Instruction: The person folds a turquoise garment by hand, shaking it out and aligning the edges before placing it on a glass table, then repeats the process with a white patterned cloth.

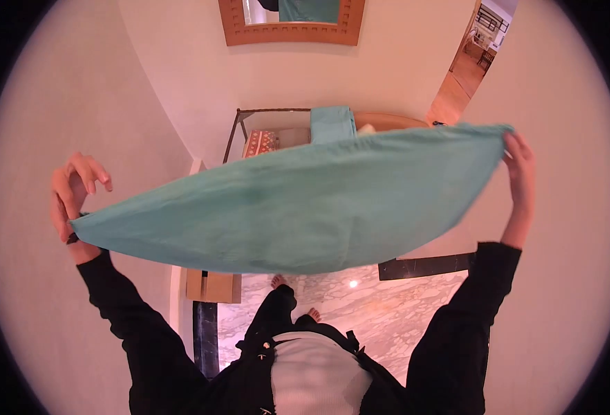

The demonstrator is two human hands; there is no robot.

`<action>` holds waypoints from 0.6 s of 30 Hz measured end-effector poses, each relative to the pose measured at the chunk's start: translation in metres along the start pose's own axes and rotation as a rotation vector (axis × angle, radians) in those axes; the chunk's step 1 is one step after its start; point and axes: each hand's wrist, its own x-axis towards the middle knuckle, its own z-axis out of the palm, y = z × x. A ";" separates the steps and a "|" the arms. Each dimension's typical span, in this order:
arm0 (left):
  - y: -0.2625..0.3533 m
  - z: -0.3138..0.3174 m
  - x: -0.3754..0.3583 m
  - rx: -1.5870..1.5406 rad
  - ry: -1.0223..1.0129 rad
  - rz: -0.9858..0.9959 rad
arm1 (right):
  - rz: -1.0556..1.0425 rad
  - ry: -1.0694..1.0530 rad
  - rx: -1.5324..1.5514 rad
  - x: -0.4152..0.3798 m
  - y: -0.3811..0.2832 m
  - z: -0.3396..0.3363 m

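Note:
A plain teal cloth (284,204) is stretched out in the air between my two hands, sagging along its lower edge. My left hand (75,190) pinches its left corner low near the wrist, while some of the fingers curl above, off the fabric. Higher up on the other side, my right hand (519,166) grips the right corner, its fingers partly behind the cloth. Beyond the top edge, a folded teal cloth (332,123) lies on a piece of furniture; its lower part is hidden by the cloth I hold.
A wood-framed mirror (291,34) hangs on the wall ahead. Below it, an orange patterned item (260,142) sits on dark-framed furniture (239,124). A cardboard box (215,286) stands at lower left on the marble floor (381,304). A doorway (481,48) opens at upper right.

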 end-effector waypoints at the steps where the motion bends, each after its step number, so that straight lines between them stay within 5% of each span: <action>1: -0.013 -0.001 0.012 -0.088 -0.088 0.130 | 0.028 -0.035 -0.067 0.013 0.005 0.015; 4: -0.014 0.053 0.066 -0.345 -0.128 0.368 | 0.086 -0.049 -0.124 0.039 0.019 0.051; 6: 0.012 0.096 0.109 -0.312 -0.328 0.380 | 0.112 -0.053 -0.103 0.054 0.035 0.062; 10: 0.070 0.169 0.150 -0.094 -0.610 0.061 | 0.155 -0.013 -0.103 0.071 0.059 0.083; 18: 0.066 0.293 0.157 0.312 -0.513 0.026 | 0.178 -0.057 0.004 0.079 0.075 0.124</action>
